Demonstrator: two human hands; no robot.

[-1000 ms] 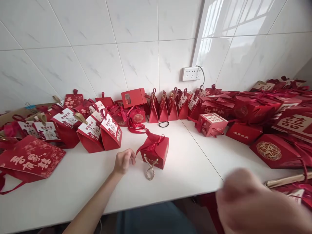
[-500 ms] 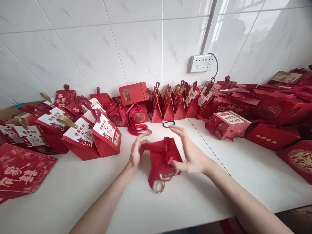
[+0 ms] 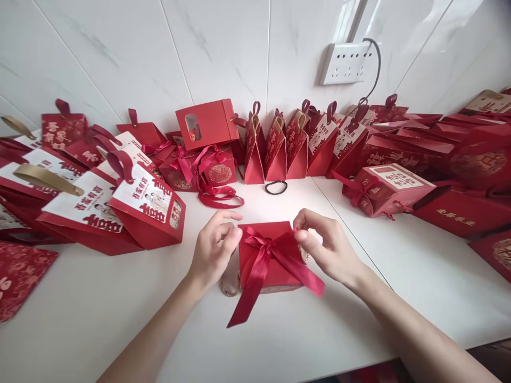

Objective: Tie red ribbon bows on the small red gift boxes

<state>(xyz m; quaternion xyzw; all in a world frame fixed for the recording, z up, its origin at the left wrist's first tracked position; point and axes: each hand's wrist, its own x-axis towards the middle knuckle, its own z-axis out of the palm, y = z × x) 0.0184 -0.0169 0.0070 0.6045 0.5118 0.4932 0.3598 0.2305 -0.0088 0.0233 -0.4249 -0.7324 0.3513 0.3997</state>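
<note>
A small red gift box stands on the table between my hands, its red satin ribbon tied in a bow on top. Two loose tails hang over the near side. My left hand has thumb and curled fingers closed at the bow's left loop, with the index finger stretched out above. At the right loop my right hand pinches the ribbon between thumb and forefinger. Twisted cord handles stick out at the box's sides, partly hidden.
Several red gift boxes crowd the left, and more line the tiled wall. A black elastic loop lies behind my hands. To the right stand a bow-tied box and larger red boxes. A power strip hangs on the wall.
The box has turned and now sits squarely with its bow facing up and tails toward me. Both hands have come to the bow's loops. The camera view has tilted down slightly.
</note>
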